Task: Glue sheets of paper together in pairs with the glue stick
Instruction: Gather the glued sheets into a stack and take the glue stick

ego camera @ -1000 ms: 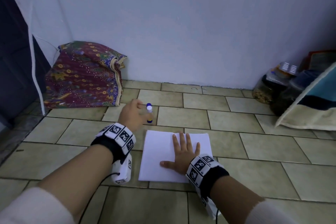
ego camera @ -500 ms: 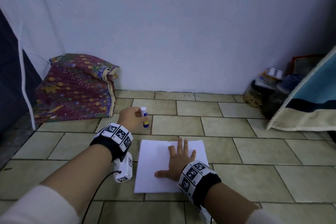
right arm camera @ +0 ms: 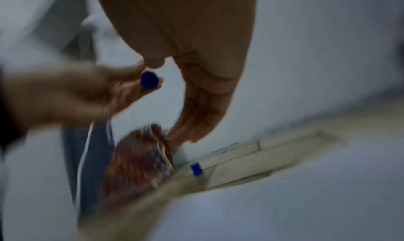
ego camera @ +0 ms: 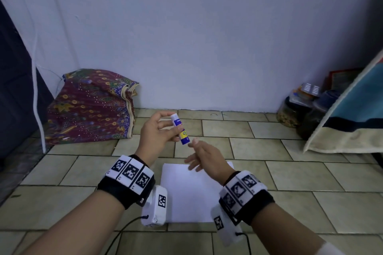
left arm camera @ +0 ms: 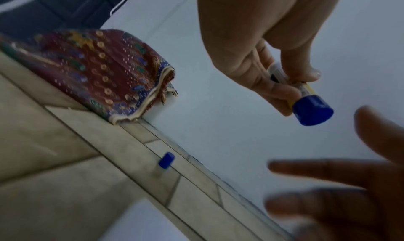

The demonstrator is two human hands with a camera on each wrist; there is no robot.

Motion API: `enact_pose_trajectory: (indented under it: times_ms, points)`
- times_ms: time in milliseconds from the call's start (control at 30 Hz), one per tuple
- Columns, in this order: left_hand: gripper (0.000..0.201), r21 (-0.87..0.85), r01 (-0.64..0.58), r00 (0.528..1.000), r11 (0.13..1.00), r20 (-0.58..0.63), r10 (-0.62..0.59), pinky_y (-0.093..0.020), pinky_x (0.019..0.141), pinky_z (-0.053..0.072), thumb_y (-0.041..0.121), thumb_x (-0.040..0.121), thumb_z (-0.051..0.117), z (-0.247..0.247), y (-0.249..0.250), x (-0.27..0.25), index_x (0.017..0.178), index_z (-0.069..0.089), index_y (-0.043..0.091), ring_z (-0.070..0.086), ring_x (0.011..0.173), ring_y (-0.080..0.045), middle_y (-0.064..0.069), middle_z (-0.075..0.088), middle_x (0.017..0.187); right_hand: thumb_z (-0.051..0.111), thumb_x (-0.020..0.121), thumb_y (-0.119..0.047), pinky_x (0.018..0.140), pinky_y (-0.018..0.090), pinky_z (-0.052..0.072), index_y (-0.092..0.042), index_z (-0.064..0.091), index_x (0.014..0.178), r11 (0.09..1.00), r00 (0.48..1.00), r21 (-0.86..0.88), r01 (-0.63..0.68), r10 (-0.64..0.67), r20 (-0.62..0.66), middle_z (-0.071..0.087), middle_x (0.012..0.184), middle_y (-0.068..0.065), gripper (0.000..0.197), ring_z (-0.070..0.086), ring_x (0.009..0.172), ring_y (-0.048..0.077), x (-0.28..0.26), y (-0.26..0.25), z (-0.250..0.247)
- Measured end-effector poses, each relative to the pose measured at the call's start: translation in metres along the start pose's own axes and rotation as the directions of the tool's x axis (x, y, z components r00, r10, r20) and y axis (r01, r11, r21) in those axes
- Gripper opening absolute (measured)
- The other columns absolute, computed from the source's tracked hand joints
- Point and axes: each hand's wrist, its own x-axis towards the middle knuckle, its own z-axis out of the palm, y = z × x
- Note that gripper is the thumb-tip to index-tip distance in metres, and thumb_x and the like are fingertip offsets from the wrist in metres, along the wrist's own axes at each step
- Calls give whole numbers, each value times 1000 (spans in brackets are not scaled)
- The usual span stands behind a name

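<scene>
My left hand (ego camera: 165,128) is raised above the floor. It pinches a glue stick (ego camera: 179,130) with a blue-and-yellow label, tilted so its white end points up and its blue base (left arm camera: 312,110) points down toward my right hand. My right hand (ego camera: 194,157) hovers just below and right of the stick with loose, spread fingers (left arm camera: 317,168), holding nothing. White paper sheets (ego camera: 192,196) lie flat on the tiled floor under both wrists. A small blue cap (left arm camera: 166,160) lies on the tiles near the wall and also shows in the right wrist view (right arm camera: 196,169), blurred.
A patterned folded cloth (ego camera: 89,107) leans against the wall at the left. Jars (ego camera: 294,109) and a blue-and-cream cushion (ego camera: 356,114) stand at the right. The pale wall (ego camera: 207,37) closes the far side. A dark door or cabinet (ego camera: 14,93) stands at the left edge.
My left hand has lifted the glue stick off the floor and brought it toward the middle. My right hand has left the paper and risen to the stick's base.
</scene>
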Motion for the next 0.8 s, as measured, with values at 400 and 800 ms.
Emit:
enact_pose_trajectory:
  times_ms: [400,800]
  points:
    - [28,-134,-27,999,991,-29,23,-27,55,57,-9,79,68,18,9,-14,95,58,13,70,62,-15,-16,70,87,82,71,-12,73,34,56,-9,59,84,952,952,256,170,-92,-292,73,80,12,27,70,72,22,0,-12,2]
    - [29,-147,-47,996,988,-79,36,-26,57,58,-7,80,68,11,7,-14,94,56,16,69,60,-14,-11,69,86,72,82,-9,67,24,57,-7,49,108,830,954,521,199,-42,-298,69,79,10,34,67,66,15,1,-17,11]
